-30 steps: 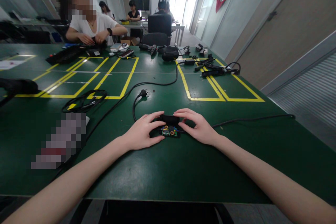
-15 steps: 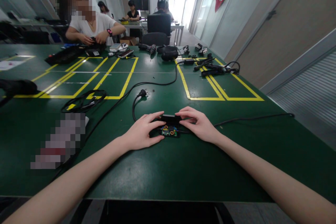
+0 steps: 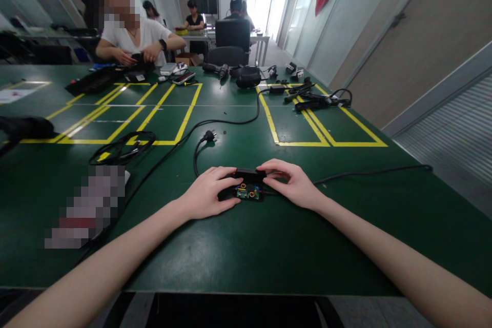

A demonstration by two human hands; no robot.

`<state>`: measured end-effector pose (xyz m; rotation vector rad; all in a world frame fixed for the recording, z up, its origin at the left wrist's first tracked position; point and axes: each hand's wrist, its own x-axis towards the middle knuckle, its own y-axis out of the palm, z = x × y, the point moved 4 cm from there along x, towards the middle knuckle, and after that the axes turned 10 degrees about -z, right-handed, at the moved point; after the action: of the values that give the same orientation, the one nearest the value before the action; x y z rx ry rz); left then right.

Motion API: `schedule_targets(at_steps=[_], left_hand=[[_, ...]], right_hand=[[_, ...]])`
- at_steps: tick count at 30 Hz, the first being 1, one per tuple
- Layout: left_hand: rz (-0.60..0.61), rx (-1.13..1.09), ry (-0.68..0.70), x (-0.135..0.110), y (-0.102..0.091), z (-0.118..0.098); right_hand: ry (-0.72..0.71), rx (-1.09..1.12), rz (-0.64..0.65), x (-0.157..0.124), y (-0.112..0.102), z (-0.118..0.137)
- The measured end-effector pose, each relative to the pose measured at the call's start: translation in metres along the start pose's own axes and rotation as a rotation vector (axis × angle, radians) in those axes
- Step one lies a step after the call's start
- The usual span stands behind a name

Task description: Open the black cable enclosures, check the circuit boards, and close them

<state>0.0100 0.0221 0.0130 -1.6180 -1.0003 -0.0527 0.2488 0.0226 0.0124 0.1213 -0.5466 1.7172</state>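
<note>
A small black power adapter (image 3: 249, 176) lies on the green table (image 3: 246, 246), its case open so a circuit board (image 3: 248, 193) with coloured parts shows at the near side. My left hand (image 3: 207, 196) grips its left end, thumb below and fingers curled over the top. My right hand (image 3: 292, 184) pinches its right end with bent fingers. A thin black cable (image 3: 369, 172) runs off to the right from the adapter.
A black power cord with a plug (image 3: 208, 137) curves just beyond my hands. A coiled cable (image 3: 122, 147) and a blurred object (image 3: 86, 205) lie to the left. Tools and adapters (image 3: 313, 100) sit at the far right. A person (image 3: 132, 36) works across the table.
My right hand's fingers have curled tighter onto the adapter's right end. The person across the table has shifted their hands slightly. The adapter has stayed in place.
</note>
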Motion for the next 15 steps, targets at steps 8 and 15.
schedule_targets(at_steps=[8,15], left_hand=[[0.011,0.021,0.032,0.0026,-0.0023,-0.0017],[0.030,0.060,0.045,0.0048,-0.0044,-0.0056]], right_hand=[[-0.009,0.009,0.042,-0.0005,-0.0007,0.0054],[-0.003,0.001,0.046,0.0003,-0.0023,0.0054]])
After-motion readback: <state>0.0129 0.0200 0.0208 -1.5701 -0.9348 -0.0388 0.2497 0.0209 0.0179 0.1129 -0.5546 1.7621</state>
